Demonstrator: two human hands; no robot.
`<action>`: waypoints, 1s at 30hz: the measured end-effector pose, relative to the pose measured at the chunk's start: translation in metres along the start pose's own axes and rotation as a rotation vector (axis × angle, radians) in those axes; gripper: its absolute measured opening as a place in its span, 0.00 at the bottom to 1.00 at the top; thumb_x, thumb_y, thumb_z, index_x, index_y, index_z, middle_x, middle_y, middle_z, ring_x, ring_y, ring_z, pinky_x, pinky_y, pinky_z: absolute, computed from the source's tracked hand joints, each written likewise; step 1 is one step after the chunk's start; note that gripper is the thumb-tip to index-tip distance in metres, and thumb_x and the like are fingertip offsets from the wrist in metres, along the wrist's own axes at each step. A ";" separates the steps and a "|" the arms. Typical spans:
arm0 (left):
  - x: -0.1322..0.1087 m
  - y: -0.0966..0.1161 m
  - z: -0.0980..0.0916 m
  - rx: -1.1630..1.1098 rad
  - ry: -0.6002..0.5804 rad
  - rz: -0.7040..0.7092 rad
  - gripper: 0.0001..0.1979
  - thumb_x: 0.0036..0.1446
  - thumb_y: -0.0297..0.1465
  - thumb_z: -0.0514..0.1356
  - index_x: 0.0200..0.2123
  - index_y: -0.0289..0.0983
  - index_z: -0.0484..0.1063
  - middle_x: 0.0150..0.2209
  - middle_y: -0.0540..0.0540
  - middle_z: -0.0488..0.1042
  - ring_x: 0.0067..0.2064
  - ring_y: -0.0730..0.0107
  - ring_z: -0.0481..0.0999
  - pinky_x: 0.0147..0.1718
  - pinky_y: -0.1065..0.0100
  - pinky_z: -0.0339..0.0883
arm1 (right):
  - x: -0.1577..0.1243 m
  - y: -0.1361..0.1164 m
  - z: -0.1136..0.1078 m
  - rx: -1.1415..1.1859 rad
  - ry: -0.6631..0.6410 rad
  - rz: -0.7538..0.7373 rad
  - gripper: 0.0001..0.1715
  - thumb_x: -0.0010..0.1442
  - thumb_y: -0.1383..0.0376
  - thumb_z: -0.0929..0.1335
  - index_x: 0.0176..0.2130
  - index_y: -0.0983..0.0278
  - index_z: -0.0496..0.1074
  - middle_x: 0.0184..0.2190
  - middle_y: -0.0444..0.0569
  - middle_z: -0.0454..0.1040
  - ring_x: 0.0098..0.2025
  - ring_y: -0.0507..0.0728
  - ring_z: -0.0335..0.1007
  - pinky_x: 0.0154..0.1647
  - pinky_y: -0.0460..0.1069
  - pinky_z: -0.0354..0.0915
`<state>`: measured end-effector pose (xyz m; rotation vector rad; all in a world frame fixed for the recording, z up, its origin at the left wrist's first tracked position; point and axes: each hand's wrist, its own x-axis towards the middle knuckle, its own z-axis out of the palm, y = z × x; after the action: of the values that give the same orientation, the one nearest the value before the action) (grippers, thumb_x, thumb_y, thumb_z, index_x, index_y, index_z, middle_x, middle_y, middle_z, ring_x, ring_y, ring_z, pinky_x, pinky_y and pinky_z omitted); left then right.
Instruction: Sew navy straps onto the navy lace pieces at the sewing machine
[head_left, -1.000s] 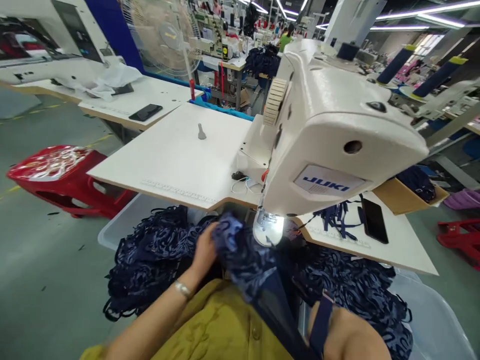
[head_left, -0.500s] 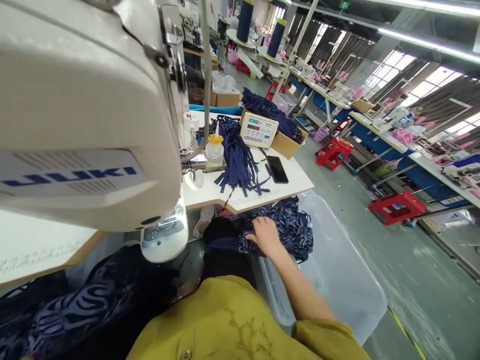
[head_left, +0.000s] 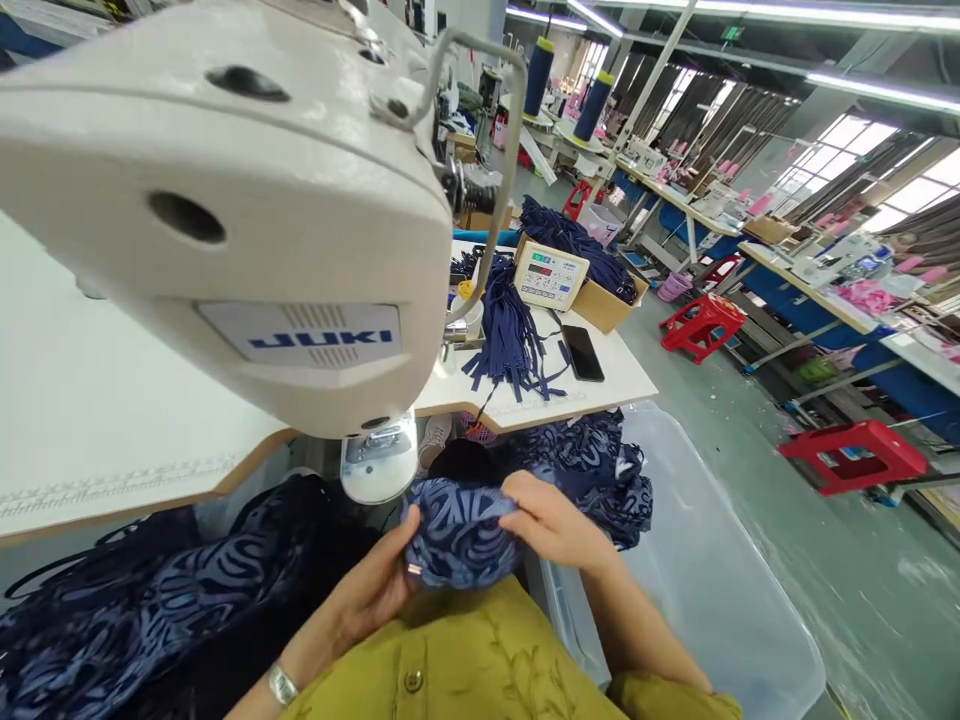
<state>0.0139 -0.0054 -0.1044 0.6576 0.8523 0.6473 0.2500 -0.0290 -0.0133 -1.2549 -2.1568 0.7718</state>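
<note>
A piece of navy patterned fabric is stretched between my two hands, just above my lap. My left hand grips its left edge, thumb on top, near a small pale tag. On the right edge, my right hand pinches the cloth between thumb and fingers. Just beyond the cloth is the free arm of the white JUKI sewing machine. More of the patterned cloth lies in a pile by my right hand, on the edge of a clear plastic bin.
On the white table lie a bundle of navy straps, a phone and a control box. A cardboard box holds more straps. Dark patterned garments hang at left. Red stools stand on the floor at right.
My right hand has come back from the pile with a piece of fabric. My left hand has come up from the lower left and taken its other edge. The view has shifted.
</note>
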 end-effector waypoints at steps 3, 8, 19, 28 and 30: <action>0.006 0.009 -0.020 -0.036 0.227 0.091 0.16 0.56 0.43 0.58 0.42 0.38 0.73 0.39 0.45 0.79 0.41 0.65 0.79 0.41 0.67 0.74 | 0.003 -0.004 0.004 -0.005 -0.022 0.098 0.19 0.68 0.55 0.58 0.31 0.62 0.65 0.28 0.45 0.66 0.32 0.53 0.62 0.35 0.47 0.60; -0.024 0.042 -0.055 -0.014 0.451 0.190 0.11 0.56 0.41 0.58 0.36 0.41 0.74 0.34 0.48 0.79 0.39 0.67 0.79 0.38 0.71 0.74 | 0.017 0.001 0.020 -0.056 0.014 0.235 0.16 0.65 0.55 0.62 0.47 0.62 0.68 0.42 0.49 0.73 0.44 0.57 0.68 0.47 0.51 0.62; -0.083 0.080 0.002 1.017 0.019 0.533 0.15 0.59 0.35 0.56 0.50 0.46 0.73 0.44 0.46 0.75 0.45 0.63 0.75 0.47 0.66 0.70 | 0.054 -0.056 0.065 0.395 -0.149 0.141 0.17 0.61 0.59 0.68 0.50 0.59 0.69 0.42 0.45 0.76 0.42 0.54 0.72 0.41 0.46 0.64; -0.083 0.101 0.026 1.384 0.282 1.251 0.16 0.57 0.25 0.57 0.42 0.53 0.75 0.39 0.48 0.65 0.39 0.71 0.68 0.35 0.72 0.68 | 0.049 -0.049 0.035 0.512 -0.101 0.034 0.18 0.61 0.52 0.66 0.42 0.61 0.75 0.32 0.43 0.70 0.34 0.51 0.64 0.37 0.45 0.59; -0.085 0.100 0.028 1.383 0.357 1.365 0.17 0.55 0.24 0.60 0.37 0.55 0.77 0.40 0.48 0.63 0.42 0.68 0.66 0.37 0.69 0.67 | 0.050 -0.050 0.033 0.566 -0.215 0.017 0.22 0.58 0.47 0.67 0.37 0.63 0.75 0.28 0.42 0.66 0.31 0.51 0.60 0.33 0.45 0.58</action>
<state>-0.0295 -0.0118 0.0224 2.5472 1.0513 1.3770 0.1765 -0.0113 0.0059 -0.9219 -1.8787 1.4536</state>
